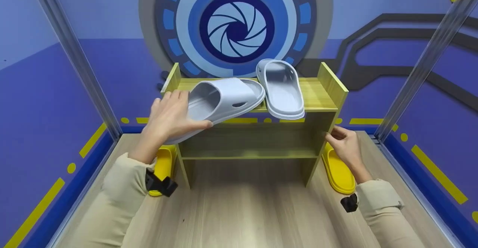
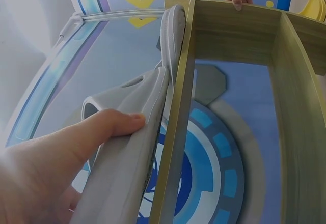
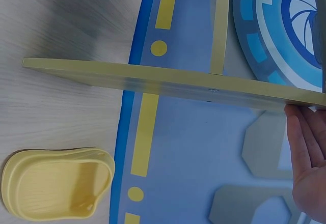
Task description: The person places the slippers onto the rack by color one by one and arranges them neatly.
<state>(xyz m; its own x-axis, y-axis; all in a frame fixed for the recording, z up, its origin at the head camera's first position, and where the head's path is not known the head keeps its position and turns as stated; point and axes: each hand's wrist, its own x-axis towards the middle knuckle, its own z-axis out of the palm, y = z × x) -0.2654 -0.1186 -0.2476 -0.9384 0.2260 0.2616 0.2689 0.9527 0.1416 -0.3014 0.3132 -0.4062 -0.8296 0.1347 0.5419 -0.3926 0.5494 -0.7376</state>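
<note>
My left hand point(image 1: 170, 115) grips a light grey slide slipper point(image 1: 235, 93) by its heel end, thumb along the sole's near edge. That slipper is tilted, its toe pointing right over the top board of a small wooden shelf point(image 1: 248, 141). Its toe meets or nearly meets a second grey slipper point(image 1: 286, 96), which sits on the top board with its heel toward me. My right hand point(image 1: 345, 145) is at the shelf's right side panel point(image 3: 168, 79). In the right wrist view its fingers point(image 3: 300, 137) touch the panel's outer face, fairly straight.
One yellow slipper point(image 1: 164, 166) lies on the wood-look floor left of the shelf, partly behind my left wrist. Another yellow slipper point(image 1: 340, 173) lies to the right, below my right hand. Behind the shelf stands a blue patterned wall point(image 1: 112, 65), with metal posts point(image 1: 422, 57) at the corners.
</note>
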